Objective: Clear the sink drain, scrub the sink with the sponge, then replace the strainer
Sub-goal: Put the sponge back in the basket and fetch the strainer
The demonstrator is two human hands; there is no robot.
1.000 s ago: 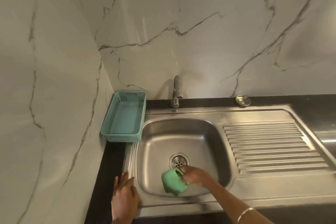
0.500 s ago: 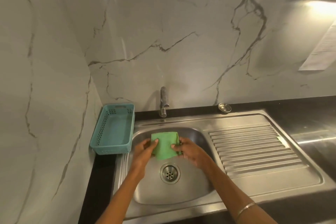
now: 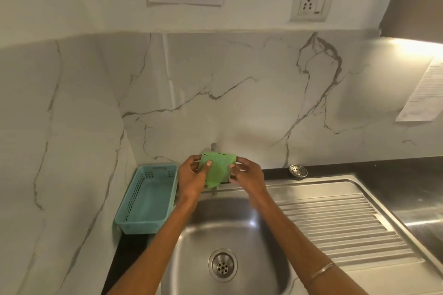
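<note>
A thin green sponge (image 3: pixel 217 170) is held up in front of the tap, above the back edge of the steel sink (image 3: pixel 261 230). My left hand (image 3: pixel 191 176) pinches its left side and my right hand (image 3: pixel 245 175) grips its right side. The sponge hides most of the tap. Below, the open drain (image 3: pixel 223 264) sits in the sink's floor with no strainer in it. The metal strainer (image 3: pixel 298 171) lies on the black counter behind the drainboard, to the right of my hands.
A teal plastic basket (image 3: pixel 146 199) stands left of the sink against the marble wall. The ribbed steel drainboard (image 3: pixel 340 223) stretches to the right. A wall socket (image 3: pixel 311 5) and a hanging paper sheet (image 3: pixel 422 93) are above.
The sponge went from low in the basin in my right hand to both hands, then up to the tap. My left hand left the sink's rim. The view tilted upward.
</note>
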